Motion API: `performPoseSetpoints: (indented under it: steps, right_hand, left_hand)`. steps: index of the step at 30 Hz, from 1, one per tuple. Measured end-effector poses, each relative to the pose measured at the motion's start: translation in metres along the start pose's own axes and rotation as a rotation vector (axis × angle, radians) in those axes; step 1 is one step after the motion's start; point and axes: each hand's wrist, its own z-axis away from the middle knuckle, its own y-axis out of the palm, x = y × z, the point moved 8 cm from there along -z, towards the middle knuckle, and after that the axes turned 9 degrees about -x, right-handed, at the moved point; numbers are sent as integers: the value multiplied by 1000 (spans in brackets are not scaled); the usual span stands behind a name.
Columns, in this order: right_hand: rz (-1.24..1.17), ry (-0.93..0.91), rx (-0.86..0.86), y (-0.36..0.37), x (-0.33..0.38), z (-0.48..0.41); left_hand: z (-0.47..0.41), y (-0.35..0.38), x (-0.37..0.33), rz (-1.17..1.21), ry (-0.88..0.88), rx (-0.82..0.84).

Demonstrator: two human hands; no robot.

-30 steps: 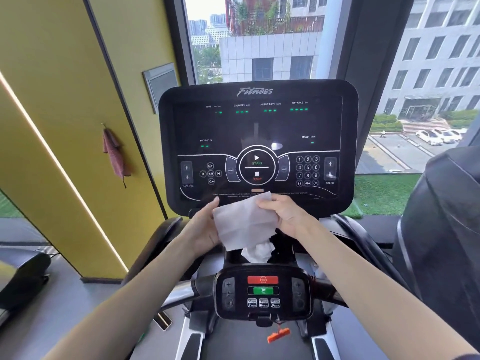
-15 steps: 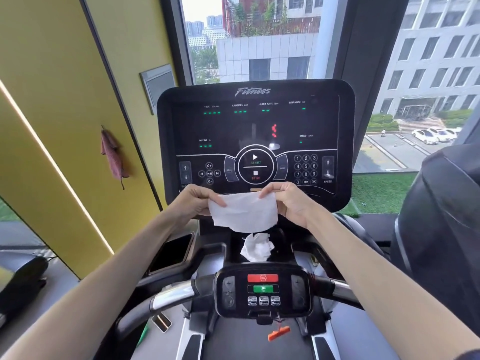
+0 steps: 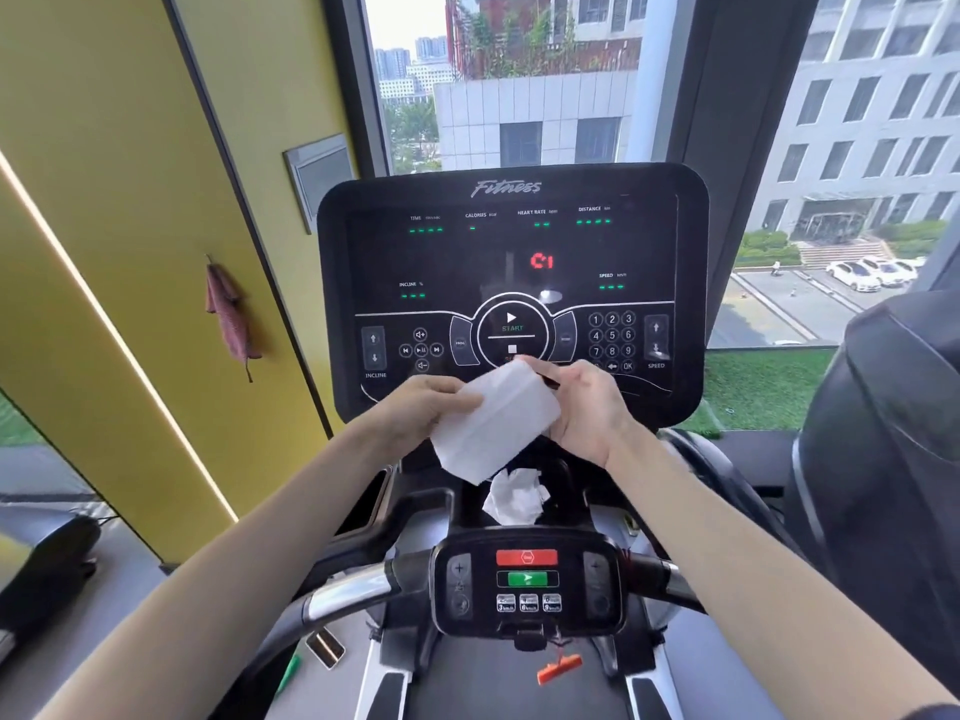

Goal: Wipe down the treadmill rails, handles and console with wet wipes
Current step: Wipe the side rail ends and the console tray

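White wet wipe [image 3: 493, 423] pinched between left hand [image 3: 421, 413] and right hand [image 3: 582, 407] before the console [image 3: 514, 241]; best folded flat, then pressed lightly across buttons.

A yellow wall [image 3: 130, 163] with a hung reddish cloth [image 3: 228, 314] flanks windows [image 3: 519, 80] showing daylit buildings

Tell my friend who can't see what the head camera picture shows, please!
The left hand and right hand hold a white wet wipe between them, in front of the black treadmill console. A crumpled wipe lies just below.
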Motion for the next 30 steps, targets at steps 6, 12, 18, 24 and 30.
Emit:
performPoseSetpoints:
  steps: [6,12,18,24,30]
  right_hand:
    - [106,-50,-70,-14,-29,0]
    - [242,-93,-227,-15,-24,1]
    - [743,-287,-333,-12,-12,1]
    - [941,-363,-305,-2,-5,5]
    - [1342,-464,-391,-5,1,1]
  left_hand:
    - [-3,4,16,177,-85,-143]
    - [-3,-5,19,100,-91,-236]
    - [-1,-10,14,-34,-10,-304]
    - [2,-1,-4,-393,256,-282]
    - [1,11,-15,-592,380,-287]
